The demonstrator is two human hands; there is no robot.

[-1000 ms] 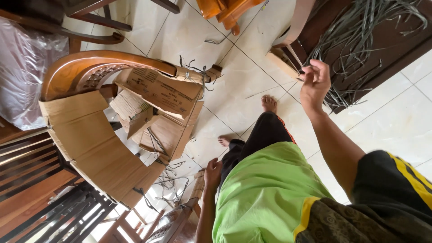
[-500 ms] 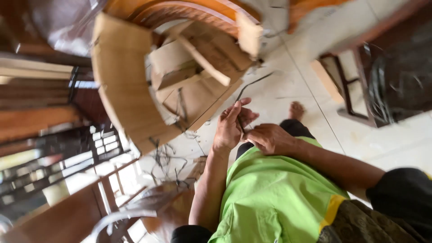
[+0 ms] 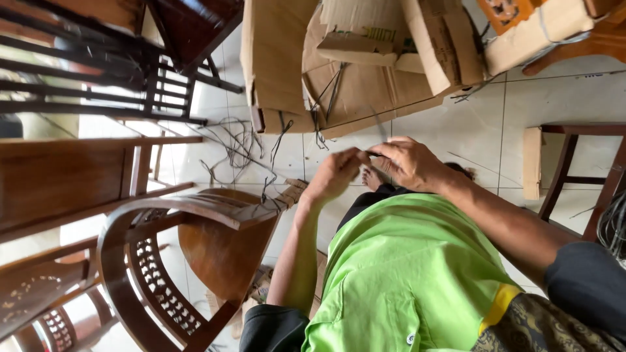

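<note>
Far left: dark wooden chair frames [image 3: 98, 78] stacked in the upper left, slats running across. Below them a flat wooden panel [image 3: 72, 182] at mid-left.

Lower left: curved wooden chair [image 3: 195, 241] lying tipped, carved lattice back toward the bottom edge, seat facing centre. Loose dark strands [image 3: 235, 146] scattered on the white tiled floor [image 3: 456, 137] just above it.

Top centre: cardboard wrapping [image 3: 365, 65] on another piece of furniture, a few dark strands hanging off its lower edge.

Centre: left hand [image 3: 336, 175], forearm rising from the bottom of the frame. Thumb and forefinger pressed together, pinching a thin dark strand [image 3: 370, 154]. Just right of it the right hand [image 3: 412, 163], arm coming in from the lower right, fingers curled with tips closed on the same strand. Hands nearly touching; the strand bridges the small gap between them, sitting at frame centre just under the cardboard edge. It is very thin, so how far it runs past either hand I cannot tell.

A bare foot [image 3: 372, 177] shows on the floor directly behind the hands. Green shorts [image 3: 404, 274] fill the lower centre.

Right: dark stool frame [image 3: 574, 169] at the right edge, pale wood piece beside it. Bundle of dark strands [image 3: 613, 228] at the far right edge.
</note>
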